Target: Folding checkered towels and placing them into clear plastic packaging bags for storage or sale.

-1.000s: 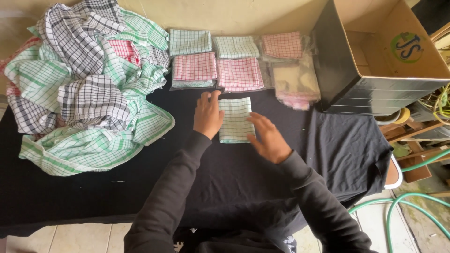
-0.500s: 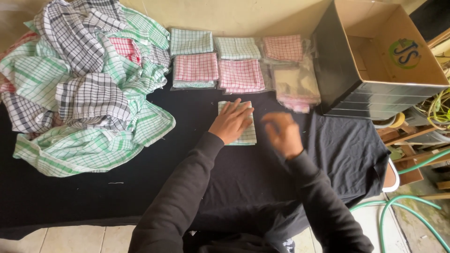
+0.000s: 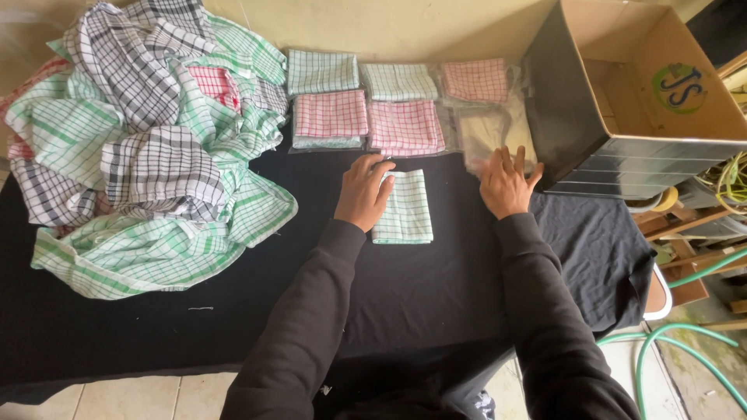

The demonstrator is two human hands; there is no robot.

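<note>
Hands over a black-draped table (image 3: 233,311), seen from above. Left hand (image 3: 364,190) flat, fingers together, pressing the left edge of a folded green-checked cloth (image 3: 403,206) at table centre. Right hand (image 3: 506,183) spread wide, palm down, on the near edge of a stack of clear plastic bags (image 3: 490,132) just beside a large cardboard box (image 3: 622,101) lying on its side. Neither hand pinching or gripping anything.

Behind the hands, rows of folded cloths already in clear bags: green-checked packs (image 3: 320,71) and pink-checked packs (image 3: 405,126). Far left, a big loose heap of checked cloths (image 3: 140,155) in green, black and red.

Possible trouble, as a judgement: slippery bags likely to slide or come up several at once under a flat palm; folded cloth liable to spring open if the left hand lifts; loose heap close enough to snag a sleeve.

Hard to make out: number of bags in the stack, their openings, contents of the box's far end. Heap cut off at the left edge; green hose (image 3: 685,342) and clutter at right only partly in view.
</note>
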